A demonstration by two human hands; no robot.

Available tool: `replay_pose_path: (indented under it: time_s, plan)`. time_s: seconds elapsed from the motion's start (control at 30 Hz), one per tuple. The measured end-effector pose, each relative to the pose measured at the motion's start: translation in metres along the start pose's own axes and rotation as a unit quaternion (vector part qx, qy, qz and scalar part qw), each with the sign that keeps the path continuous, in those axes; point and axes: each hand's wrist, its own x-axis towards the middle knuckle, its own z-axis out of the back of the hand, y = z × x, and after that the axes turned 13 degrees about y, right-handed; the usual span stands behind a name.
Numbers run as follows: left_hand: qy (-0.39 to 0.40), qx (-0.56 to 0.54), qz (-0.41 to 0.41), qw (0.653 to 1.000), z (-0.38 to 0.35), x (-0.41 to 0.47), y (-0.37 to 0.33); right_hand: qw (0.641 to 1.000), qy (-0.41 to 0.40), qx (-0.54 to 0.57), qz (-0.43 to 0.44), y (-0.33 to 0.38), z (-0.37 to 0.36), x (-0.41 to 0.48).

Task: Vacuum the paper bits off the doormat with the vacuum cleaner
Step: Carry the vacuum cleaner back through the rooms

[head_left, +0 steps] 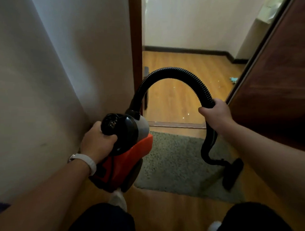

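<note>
The left hand grips the red vacuum cleaner aloft by the wall. The grey doormat lies below. The right hand, arm outstretched, grasps the black hose; its nozzle rests on the doormat's right edge.

We note glossy plastic on the vacuum cleaner, matt ribbed plastic on its hose, rough pile cloth on the doormat, glossy wood on the floor, matt paint on the wall

a wall crowds the left, a wooden door the right; open floor lies through the doorway between.
</note>
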Motion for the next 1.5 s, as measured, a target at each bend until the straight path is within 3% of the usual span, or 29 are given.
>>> replay_pose_path:
  time_s: [0.2,0.33,0.53,0.7,0.9,1.13,1.3,1.5]
  plan:
    - [0.036,-0.057,0.006,0.998,-0.042,0.047,-0.039,0.999,0.028,0.031,-0.008,-0.035,0.009,0.051]
    - [0.085,-0.123,0.062,0.987,-0.067,0.067,-0.076,0.996,0.062,0.047,-0.043,-0.035,0.020,0.082]
    - [0.154,-0.216,0.124,0.956,-0.036,0.056,-0.203,0.990,0.109,0.073,-0.060,0.036,0.107,0.091]
    - [0.200,-0.239,0.115,0.943,0.012,0.047,-0.314,0.985,0.153,0.065,-0.045,0.113,0.201,0.077]
    - [0.258,-0.240,0.033,0.935,0.065,0.044,-0.429,0.992,0.090,0.081,-0.044,0.189,0.293,0.057]
    - [0.357,-0.217,-0.023,0.908,0.102,0.051,-0.520,0.986,-0.107,0.122,-0.040,0.253,0.348,0.015]
    - [0.404,-0.176,-0.062,0.896,0.087,0.026,-0.560,0.942,-0.219,0.220,-0.127,0.254,0.382,-0.025]
    - [0.407,-0.124,-0.114,0.898,0.043,-0.016,-0.621,0.883,-0.256,0.372,-0.125,0.214,0.434,-0.072]
